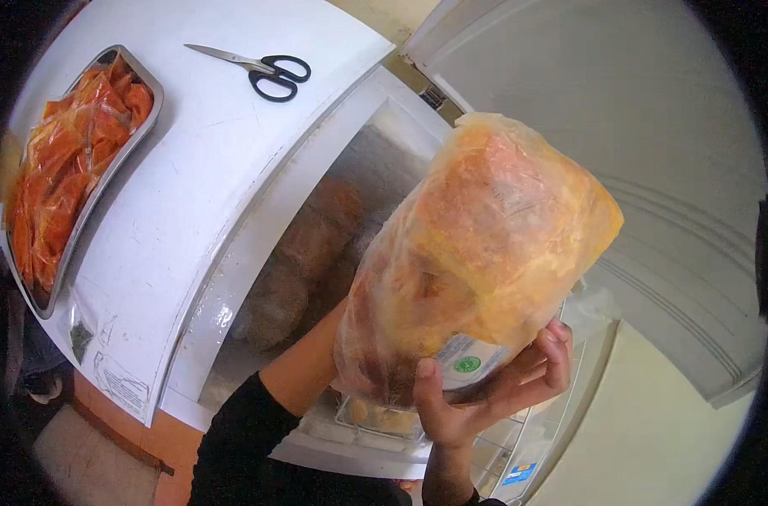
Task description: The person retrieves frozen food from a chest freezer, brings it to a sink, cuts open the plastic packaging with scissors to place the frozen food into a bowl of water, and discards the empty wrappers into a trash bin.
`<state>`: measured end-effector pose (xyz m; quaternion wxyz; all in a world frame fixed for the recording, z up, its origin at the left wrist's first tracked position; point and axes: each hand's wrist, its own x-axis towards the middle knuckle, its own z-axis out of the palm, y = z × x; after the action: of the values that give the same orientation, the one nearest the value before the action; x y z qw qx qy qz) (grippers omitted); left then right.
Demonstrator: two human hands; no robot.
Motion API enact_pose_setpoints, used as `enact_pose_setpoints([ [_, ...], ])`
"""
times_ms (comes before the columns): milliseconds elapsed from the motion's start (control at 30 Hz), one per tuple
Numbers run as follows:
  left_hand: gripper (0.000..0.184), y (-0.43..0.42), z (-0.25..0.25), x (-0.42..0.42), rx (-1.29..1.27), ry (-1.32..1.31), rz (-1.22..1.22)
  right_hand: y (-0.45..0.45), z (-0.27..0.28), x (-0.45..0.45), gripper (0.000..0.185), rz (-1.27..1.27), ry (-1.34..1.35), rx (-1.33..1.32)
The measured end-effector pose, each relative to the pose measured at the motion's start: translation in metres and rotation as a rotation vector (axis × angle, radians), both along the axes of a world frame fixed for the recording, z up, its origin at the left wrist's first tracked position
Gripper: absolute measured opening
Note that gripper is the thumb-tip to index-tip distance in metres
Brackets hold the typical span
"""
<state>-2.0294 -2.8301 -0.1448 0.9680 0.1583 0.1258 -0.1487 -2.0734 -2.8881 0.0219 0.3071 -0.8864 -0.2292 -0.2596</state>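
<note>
A large frosty plastic bag of pale orange and pink food (485,228) is held up over an open chest freezer (257,228). My right hand (493,379) grips its lower end, with the thumb beside a white label (468,358) that bears a green round mark. My left forearm, in a black sleeve, passes behind the bag; the bag hides most of my left hand (340,337) and its fingers. Inside the freezer, below the bag, lie frosted bags of food (287,291).
Black-handled scissors (270,74) lie on the white surface (198,160) left of the freezer opening. A metal tray (152,93) of orange bagged food stands at the far left. The raised lid (654,135) is at right, near a white wire rack (506,438).
</note>
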Motion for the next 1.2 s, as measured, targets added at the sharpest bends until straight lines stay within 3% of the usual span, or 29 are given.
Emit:
enact_pose_setpoints([
  [267,0.059,-0.005,0.006,-0.004,-0.020,-0.002,-0.006,-0.001,-0.002,-0.003,0.080,0.001,-0.030,0.038],
  [333,0.059,-0.008,0.008,-0.005,-0.031,-0.004,-0.005,-0.001,-0.002,-0.006,0.072,-0.065,0.022,0.140],
  [633,0.059,0.007,0.030,-0.006,-0.110,0.004,-0.007,0.000,0.005,-0.018,0.056,-0.173,0.092,0.154],
  [767,0.060,0.037,0.054,-0.011,-0.165,0.036,-0.029,0.002,-0.017,-0.008,0.044,-0.191,0.044,0.218],
  [833,0.060,0.059,0.069,-0.016,-0.200,0.093,-0.076,0.003,-0.043,0.000,0.034,-0.260,0.275,0.340],
  [933,0.060,0.086,0.082,-0.026,-0.134,0.214,-0.096,0.016,-0.098,0.003,0.036,-0.166,0.627,0.572],
  [1067,0.051,0.093,0.042,-0.045,0.312,0.338,0.094,0.024,-0.175,-0.006,0.045,-0.146,0.845,0.620],
  [1133,0.045,0.092,-0.048,-0.044,0.315,0.376,-0.113,0.023,-0.194,-0.007,0.049,-0.209,0.884,0.568],
  [1200,0.052,0.087,-0.070,-0.053,0.338,0.335,-0.212,0.021,-0.217,-0.013,0.050,-0.161,0.898,0.526],
])
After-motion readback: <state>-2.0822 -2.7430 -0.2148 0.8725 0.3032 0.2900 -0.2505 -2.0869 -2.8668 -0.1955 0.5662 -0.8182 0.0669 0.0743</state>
